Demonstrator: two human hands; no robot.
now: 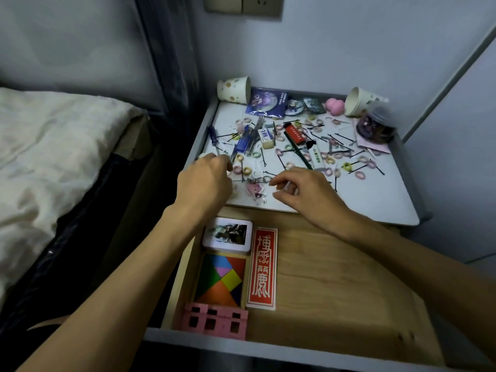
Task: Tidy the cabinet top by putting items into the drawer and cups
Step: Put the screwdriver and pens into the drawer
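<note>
Cabinet top (375, 200) strewn with hair ties (359, 174) and hairpins (341, 139); paper cup (233, 89) at its 11 o'clock corner, second paper cup (359, 102) at 1 o'clock, tipped on its side; drawer (335, 277) stands open at 6 o'clock, tangram (221, 280) inside along its left wall; left hand (206, 181) at 7 o'clock of the top, fingers curled over small items, grasp cannot be told; right hand (306, 194) at 6 o'clock, fingers curled, forefinger at the keychain (255, 189), grip not confirmable.
</note>
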